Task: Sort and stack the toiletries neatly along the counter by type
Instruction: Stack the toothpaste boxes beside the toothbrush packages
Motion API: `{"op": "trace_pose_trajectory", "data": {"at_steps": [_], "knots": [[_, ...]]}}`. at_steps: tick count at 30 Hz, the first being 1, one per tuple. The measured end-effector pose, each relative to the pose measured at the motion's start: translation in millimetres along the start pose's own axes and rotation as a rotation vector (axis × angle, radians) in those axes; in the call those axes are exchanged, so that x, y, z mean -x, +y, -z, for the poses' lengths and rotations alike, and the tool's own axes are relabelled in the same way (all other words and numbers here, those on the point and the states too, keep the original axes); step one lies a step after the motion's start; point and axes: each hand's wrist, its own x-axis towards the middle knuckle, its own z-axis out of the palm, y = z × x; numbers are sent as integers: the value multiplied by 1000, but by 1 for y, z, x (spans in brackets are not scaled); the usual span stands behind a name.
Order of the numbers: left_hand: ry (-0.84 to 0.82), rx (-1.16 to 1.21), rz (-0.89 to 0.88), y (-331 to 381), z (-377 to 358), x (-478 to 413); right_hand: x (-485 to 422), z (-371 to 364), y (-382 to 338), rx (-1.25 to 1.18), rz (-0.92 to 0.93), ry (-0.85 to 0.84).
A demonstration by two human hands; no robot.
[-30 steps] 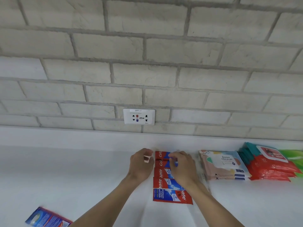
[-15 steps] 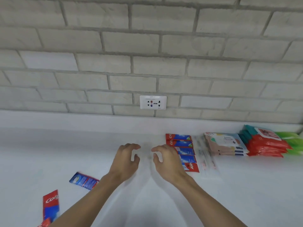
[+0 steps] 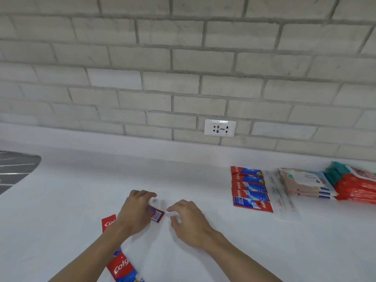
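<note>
My left hand [image 3: 135, 212] lies with bent fingers over a small red and blue toothpaste sachet [image 3: 158, 215] on the white counter [image 3: 81, 190]. Only the sachet's right end shows, and a grip on it cannot be made out. Just right of it, my right hand [image 3: 190, 220] hovers with loosely curled fingers and holds nothing. A red toothpaste box [image 3: 108, 222] peeks out behind my left wrist. Another toothpaste pack [image 3: 122, 267] lies under my left forearm at the bottom edge. A sorted stack of toothpaste sachets [image 3: 251, 190] sits at the right.
Right of the sachet stack lie clear plastic packets [image 3: 282, 197], pastel wet-wipe packs [image 3: 305, 184] and red and teal wipe packs [image 3: 356, 186]. A dark grey surface [image 3: 16, 169] shows at the far left. A wall socket [image 3: 220, 128] sits on the brick wall.
Both hands left the sachet stack and moved left and nearer along the counter. My left hand has come down over the loose sachet. The view swung left.
</note>
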Motion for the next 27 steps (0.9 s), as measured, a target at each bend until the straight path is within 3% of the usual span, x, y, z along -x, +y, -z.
{"op": "trace_pose_trajectory", "data": {"at_steps": [9,13,27], "knots": [[-128,-5,87,-58,-5,1,-16,-42,-17,169,80,-155],[-102,3,94,-60,0,0,-18,-48,-13,245,111,-127],[-81,250,264,-22,13,-11,0,-36,-8,184,-34,15]]}}
